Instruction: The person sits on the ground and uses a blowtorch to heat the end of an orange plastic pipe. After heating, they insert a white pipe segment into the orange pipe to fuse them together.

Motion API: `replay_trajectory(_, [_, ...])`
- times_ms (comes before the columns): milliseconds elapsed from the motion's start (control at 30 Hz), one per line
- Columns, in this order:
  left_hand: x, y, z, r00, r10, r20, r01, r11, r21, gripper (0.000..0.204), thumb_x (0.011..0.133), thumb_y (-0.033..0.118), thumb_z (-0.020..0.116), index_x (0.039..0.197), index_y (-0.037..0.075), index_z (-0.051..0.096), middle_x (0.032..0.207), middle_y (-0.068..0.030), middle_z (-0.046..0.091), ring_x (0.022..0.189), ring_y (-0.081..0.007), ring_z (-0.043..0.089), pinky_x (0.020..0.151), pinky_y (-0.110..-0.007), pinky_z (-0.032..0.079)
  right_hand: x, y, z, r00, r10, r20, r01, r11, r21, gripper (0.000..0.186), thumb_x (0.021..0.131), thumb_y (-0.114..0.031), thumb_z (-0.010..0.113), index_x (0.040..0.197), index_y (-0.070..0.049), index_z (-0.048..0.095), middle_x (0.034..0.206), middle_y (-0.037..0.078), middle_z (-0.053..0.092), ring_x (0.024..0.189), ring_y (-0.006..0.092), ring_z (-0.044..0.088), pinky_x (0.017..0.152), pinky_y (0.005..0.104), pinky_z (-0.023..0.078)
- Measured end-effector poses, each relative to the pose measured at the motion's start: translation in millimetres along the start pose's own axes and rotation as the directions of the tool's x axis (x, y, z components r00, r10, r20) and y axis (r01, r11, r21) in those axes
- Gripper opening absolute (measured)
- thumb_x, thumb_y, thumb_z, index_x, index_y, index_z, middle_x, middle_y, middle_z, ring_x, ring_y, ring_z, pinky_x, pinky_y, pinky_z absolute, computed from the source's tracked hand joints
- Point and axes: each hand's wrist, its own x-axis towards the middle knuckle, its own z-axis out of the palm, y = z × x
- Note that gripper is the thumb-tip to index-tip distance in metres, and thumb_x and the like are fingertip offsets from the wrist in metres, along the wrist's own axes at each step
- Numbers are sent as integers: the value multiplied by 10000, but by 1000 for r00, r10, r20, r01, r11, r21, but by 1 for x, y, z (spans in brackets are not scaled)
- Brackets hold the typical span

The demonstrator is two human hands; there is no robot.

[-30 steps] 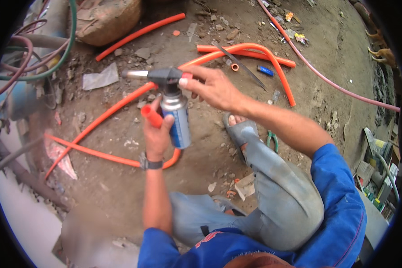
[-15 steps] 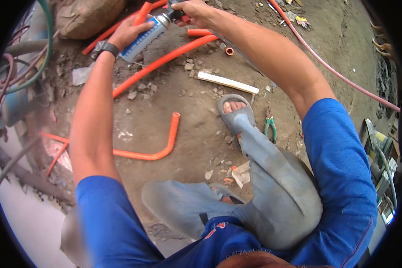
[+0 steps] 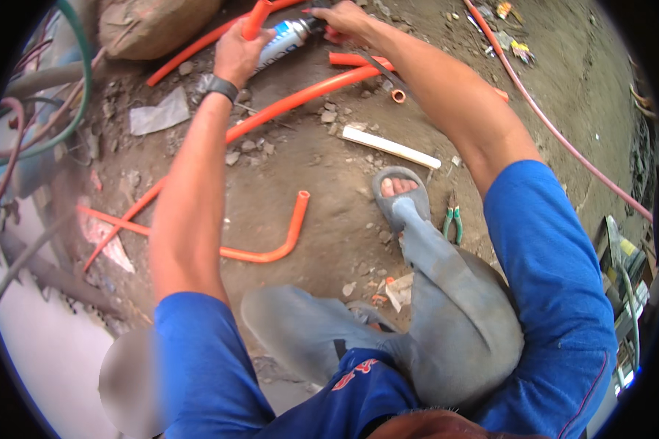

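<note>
Both arms reach to the far side. My left hand [image 3: 238, 53], a dark band at its wrist, is closed around an orange plastic pipe [image 3: 257, 20] whose end sticks up above the fist. Beside that fist lies the silver, blue and white canister of a gas torch [image 3: 285, 44], its lower end partly hidden by the hand. My right hand [image 3: 346, 22] is wrapped around the torch's black head, to the right of the canister. Whether the left fingers touch the canister I cannot tell. No flame shows.
Orange pipes [image 3: 304, 95] lie across the dirt, one bent piece [image 3: 298, 227] nearer me. A white plastic strip [image 3: 392, 146] and green-handled pliers [image 3: 453, 219] lie around my sandalled foot [image 3: 400, 192]. A rock [image 3: 157, 25] stands far left; a pink hose [image 3: 549, 121] runs along the right.
Both hands and the scene have shifted slightly right in view. The left hand now covers more of the canister's lower end; the right keeps its grip on the torch head.
</note>
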Motion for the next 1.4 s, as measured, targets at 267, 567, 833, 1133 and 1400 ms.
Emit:
replay_trajectory(267, [-159, 22, -26, 990, -108, 87, 139, 781, -610, 478, 1021, 482, 652, 1187, 46, 549, 768, -19, 550, 637, -95, 509, 599, -277, 475, -166, -23, -24, 732, -659, 171, 616, 536, -577, 394, 973, -388, 659, 1010, 2, 707, 877, 206, 713, 846, 400, 691, 777, 493, 529])
replay_trajectory(567, [-280, 37, -18, 933, -360, 14, 84, 178, -981, 224, 1044, 300, 662, 1048, 84, 603, 793, 24, 548, 616, -65, 440, 561, -261, 437, -312, 121, -25, 836, -406, 368, 491, 255, -833, 449, 864, -216, 761, 1238, -37, 590, 1106, 161, 593, 1079, 372, 581, 909, 463, 519])
replay_trajectory(833, [-301, 37, -41, 901, -428, -68, 15, 187, -982, 335, 990, 428, 717, 980, 103, 637, 831, 21, 545, 656, -77, 417, 617, -284, 428, -282, 141, -22, 778, -449, 439, 586, 269, -764, 377, 893, -121, 669, 1248, -33, 578, 1103, 198, 603, 1085, 399, 594, 908, 505, 520])
replay_trajectory(1133, [-306, 44, -53, 743, -669, 35, -114, -178, -977, 236, 1021, 266, 664, 874, 92, 602, 823, -37, 590, 796, -191, 593, 795, -423, 548, -360, 11, 38, 802, -208, 560, 472, 795, -380, 491, 978, -213, 619, 1447, -94, 539, 1107, 234, 681, 970, 433, 658, 869, 497, 533])
replay_trajectory(1400, [-313, 47, -54, 720, -690, 80, -241, -356, -903, 336, 1053, 399, 622, 888, 136, 495, 742, 9, 499, 682, -144, 537, 763, -419, 537, -396, -8, 71, 609, -482, 630, 788, 464, -406, 466, 967, -255, 697, 1411, -161, 589, 881, 98, 615, 787, 313, 635, 697, 440, 529])
